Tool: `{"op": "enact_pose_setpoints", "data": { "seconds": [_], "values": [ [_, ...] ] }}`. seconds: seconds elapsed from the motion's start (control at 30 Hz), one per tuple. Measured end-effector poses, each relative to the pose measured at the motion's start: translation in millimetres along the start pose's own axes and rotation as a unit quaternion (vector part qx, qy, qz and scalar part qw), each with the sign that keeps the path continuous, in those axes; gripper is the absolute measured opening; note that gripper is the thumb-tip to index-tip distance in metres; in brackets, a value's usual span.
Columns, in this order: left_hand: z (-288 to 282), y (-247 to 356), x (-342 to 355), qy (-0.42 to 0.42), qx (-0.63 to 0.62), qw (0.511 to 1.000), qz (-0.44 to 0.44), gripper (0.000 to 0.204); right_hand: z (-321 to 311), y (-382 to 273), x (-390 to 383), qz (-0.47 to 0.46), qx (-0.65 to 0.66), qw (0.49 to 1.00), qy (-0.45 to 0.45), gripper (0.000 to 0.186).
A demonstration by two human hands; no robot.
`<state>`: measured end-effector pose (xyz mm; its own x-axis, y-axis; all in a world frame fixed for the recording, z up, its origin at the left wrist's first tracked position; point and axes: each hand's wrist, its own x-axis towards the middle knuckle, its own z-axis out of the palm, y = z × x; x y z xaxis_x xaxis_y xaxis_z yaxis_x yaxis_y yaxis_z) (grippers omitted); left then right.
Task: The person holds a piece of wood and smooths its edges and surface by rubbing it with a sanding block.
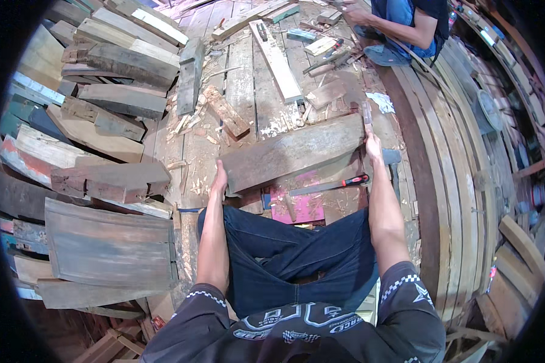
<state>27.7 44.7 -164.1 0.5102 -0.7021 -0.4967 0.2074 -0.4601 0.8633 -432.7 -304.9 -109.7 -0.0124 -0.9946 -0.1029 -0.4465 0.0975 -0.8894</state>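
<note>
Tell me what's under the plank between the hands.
Past the near edge of the plank, a pink sheet and a red-and-black-handled bladed tool show; anything directly beneath is covered.

weathered brown plank [297, 152], lying aslant

We count one left hand [220, 179], one right hand [373, 147], one board [297, 151].
Around these we tally one pink sheet [310, 210], one red-handled tool [355, 180] near the lap, one long pale plank [278, 66], one white scrap [380, 102] and one co-worker [420, 29]. We make the timbers [124, 100] stacked at left more than ten, overlapping too much for an exact figure.
</note>
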Motion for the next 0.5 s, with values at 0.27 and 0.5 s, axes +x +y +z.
{"op": "enact_pose_setpoints", "data": {
  "seconds": [0.27, 0.5],
  "values": [
    [33, 43, -42, 0.007, -0.014, 0.999, -0.038, 0.090, -18, -8, -7, 0.041, -0.013, 0.998, -0.037, 0.052],
    [-2, 34, -25, -0.039, -0.027, 0.999, 0.022, 0.089, -7, -29, -4, 0.005, -0.017, 1.000, -0.017, 0.052]
  ]
}}
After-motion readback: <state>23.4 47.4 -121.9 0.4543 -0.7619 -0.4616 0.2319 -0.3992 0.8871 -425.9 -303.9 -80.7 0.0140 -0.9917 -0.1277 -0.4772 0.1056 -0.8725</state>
